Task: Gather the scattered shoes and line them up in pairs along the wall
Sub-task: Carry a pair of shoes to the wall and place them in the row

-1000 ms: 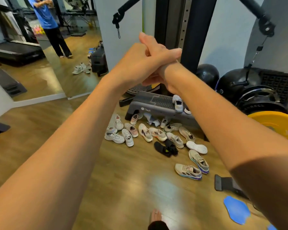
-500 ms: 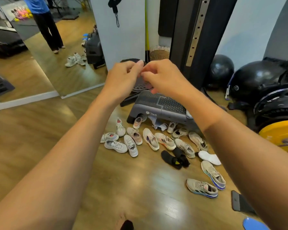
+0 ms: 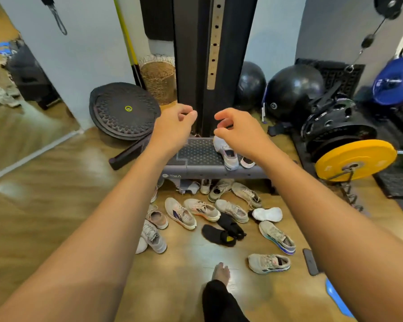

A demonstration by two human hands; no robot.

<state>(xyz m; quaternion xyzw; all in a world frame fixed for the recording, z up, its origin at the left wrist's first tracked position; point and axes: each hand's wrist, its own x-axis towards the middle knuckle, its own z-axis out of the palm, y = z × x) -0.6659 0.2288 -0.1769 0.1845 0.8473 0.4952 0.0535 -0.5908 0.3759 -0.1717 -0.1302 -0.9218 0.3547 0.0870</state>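
Mostly the shoes (image 3: 204, 211) lay strewn over the wooden floor (image 3: 56, 194) before the grey step platform (image 3: 200, 154), their long axes running every which way. One white shoe (image 3: 226, 154) sat on the platform, lengthwise away from the person, toe toward the black machine column (image 3: 191, 66). A grey shoe (image 3: 269, 263) near the bare foot (image 3: 221, 273) lay crosswise, toe leftward. Both arms reached forward over the pile. The left hand (image 3: 175, 125) and right hand (image 3: 236, 130) hovered apart above the platform, fingers loosely curled, holding nothing.
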